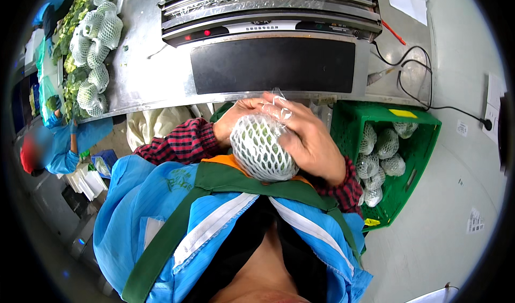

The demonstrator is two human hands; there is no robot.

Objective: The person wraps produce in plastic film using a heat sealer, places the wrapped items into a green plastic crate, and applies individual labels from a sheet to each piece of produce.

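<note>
A broccoli head in a white foam net sleeve (261, 148) is held close to my chest, with green showing through the mesh. Clear plastic film (277, 106) is bunched over its far side, between my fingers. My right hand (312, 142) curves over the right side of the sleeve and pinches the film. At the far left side of the bundle, my left hand (237, 112) grips it, its fingers partly hidden behind it. Just beyond my hands is the black heating pad (273, 65) of a film wrapping machine (269, 9).
Netted broccoli heads (96, 53) are piled on the steel table (141, 73) at left, beside loose broccoli (72, 77). A green plastic crate (418, 162) at right holds several wrapped heads (380, 166). A power cable (430, 73) runs to the wall. A co-worker (64, 142) stands left.
</note>
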